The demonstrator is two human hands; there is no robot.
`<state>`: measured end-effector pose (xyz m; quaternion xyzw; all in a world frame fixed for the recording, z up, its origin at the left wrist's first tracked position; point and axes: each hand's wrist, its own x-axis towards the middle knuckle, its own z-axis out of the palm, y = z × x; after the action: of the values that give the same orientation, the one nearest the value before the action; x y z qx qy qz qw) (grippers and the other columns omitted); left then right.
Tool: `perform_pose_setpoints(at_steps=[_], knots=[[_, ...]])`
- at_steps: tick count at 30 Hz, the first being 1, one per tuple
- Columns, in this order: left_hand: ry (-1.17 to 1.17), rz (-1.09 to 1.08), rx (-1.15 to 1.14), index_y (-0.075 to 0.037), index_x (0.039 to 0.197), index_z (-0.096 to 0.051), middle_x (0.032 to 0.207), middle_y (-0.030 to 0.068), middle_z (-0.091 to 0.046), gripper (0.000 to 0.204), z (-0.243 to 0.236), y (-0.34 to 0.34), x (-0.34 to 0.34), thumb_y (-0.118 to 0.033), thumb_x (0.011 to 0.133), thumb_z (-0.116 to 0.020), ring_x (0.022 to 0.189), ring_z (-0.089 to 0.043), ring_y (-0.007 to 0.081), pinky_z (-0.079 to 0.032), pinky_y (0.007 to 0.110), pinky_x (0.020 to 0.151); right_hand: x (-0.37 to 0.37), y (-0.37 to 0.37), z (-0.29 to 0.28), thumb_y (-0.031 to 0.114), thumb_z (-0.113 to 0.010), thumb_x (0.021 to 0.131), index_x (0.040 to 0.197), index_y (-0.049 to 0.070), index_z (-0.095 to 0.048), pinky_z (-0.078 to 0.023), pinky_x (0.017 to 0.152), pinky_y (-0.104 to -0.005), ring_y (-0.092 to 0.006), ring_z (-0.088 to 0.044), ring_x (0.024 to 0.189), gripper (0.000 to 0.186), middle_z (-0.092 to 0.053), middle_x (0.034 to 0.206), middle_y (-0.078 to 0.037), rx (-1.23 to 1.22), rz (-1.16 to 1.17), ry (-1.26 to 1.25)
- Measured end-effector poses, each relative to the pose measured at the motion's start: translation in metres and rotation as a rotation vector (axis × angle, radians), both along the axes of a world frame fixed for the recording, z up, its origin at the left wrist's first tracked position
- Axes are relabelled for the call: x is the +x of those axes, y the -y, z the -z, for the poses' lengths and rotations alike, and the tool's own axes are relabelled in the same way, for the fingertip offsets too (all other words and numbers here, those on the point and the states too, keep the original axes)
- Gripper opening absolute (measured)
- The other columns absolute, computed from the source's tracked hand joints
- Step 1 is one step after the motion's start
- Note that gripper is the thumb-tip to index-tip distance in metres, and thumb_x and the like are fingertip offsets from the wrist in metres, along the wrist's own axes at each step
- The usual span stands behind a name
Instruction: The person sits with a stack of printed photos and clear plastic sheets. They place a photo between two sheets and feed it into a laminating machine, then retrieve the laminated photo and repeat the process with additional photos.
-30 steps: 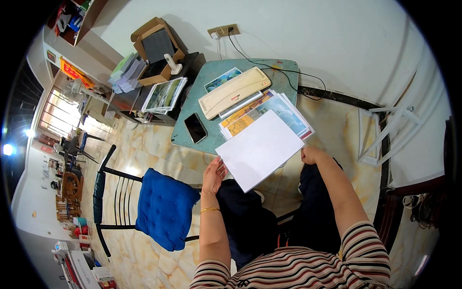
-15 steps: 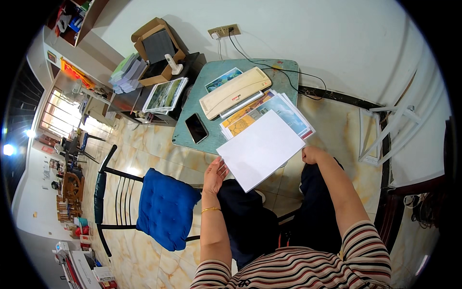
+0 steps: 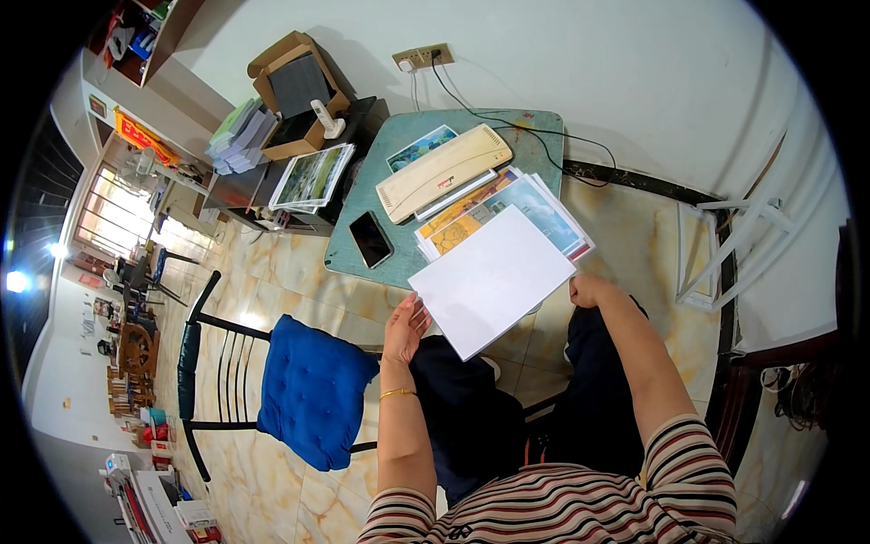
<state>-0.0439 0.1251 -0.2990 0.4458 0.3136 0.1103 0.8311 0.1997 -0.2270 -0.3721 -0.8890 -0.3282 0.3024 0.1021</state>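
Note:
A white sheet of paper (image 3: 489, 276) lies on a stack of printed colour sheets (image 3: 557, 213) at the front of the worn teal table (image 3: 353, 258), jutting past its edge. My left hand (image 3: 406, 325) is at the paper's left edge, fingers curled against it in a grip. Just below the right corner, my right hand (image 3: 591, 293) is closed; whether it holds anything is hidden. Behind the stack sits a cream laminator-like machine (image 3: 444, 172) over another printed sheet (image 3: 417, 145). A black phone (image 3: 371, 238) lies to its left.
A blue-cushioned metal chair (image 3: 313, 390) stands at my left. A dark side table (image 3: 236, 195) holds paper piles, an open cardboard box (image 3: 299, 82) and a white cordless phone (image 3: 326, 121). Cables (image 3: 580, 145) run from a wall socket (image 3: 421, 56). A white frame (image 3: 698, 254) leans at the right.

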Motion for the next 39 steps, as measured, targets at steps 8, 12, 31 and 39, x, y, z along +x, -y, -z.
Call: perform_pose_setpoints(at_steps=[8,12,31,39], knots=[[0.009,0.016,0.007,-0.006,0.125,-0.051,0.115,0.0088,-0.055,0.034,0.0018,-0.0010,0.0002,-0.023,0.095,-0.053,0.102,-0.055,0.0228,-0.048,0.039,0.089,0.0005,0.0007,0.0017,0.017,-0.064,0.070,0.083,0.008,-0.068,-0.051,0.074,-0.0375,-0.0291,-0.064,0.086,0.016,-0.068,0.089,-0.012,0.006,0.013,-0.011],[0.005,0.016,0.011,-0.006,0.126,-0.051,0.116,0.0088,-0.055,0.036,0.0020,-0.0003,0.0001,-0.024,0.095,-0.052,0.102,-0.054,0.0226,-0.048,0.038,0.089,-0.0004,-0.0001,-0.0001,0.016,-0.064,0.070,0.080,0.007,-0.067,-0.051,0.071,-0.0376,-0.0293,-0.064,0.081,0.013,-0.068,0.085,-0.013,-0.005,0.014,-0.006],[-0.010,0.032,0.014,-0.005,0.116,-0.060,0.106,0.0034,-0.060,0.029,-0.0044,0.0029,0.0010,-0.021,0.094,-0.053,0.094,-0.057,0.0167,-0.049,0.032,0.083,-0.0002,0.0020,0.0038,0.015,-0.064,0.071,0.078,0.007,-0.066,-0.050,0.069,-0.0377,-0.0296,-0.063,0.079,0.012,-0.067,0.084,-0.013,0.038,0.038,-0.009],[-0.018,0.022,0.010,-0.004,0.115,-0.061,0.104,0.0028,-0.060,0.028,-0.0061,0.0034,0.0001,-0.021,0.094,-0.054,0.093,-0.057,0.0167,-0.049,0.032,0.083,-0.0017,-0.0008,-0.0030,0.016,-0.064,0.072,0.080,0.007,-0.066,-0.050,0.071,-0.0378,-0.0293,-0.063,0.081,0.013,-0.068,0.086,-0.013,0.019,0.010,-0.022]])
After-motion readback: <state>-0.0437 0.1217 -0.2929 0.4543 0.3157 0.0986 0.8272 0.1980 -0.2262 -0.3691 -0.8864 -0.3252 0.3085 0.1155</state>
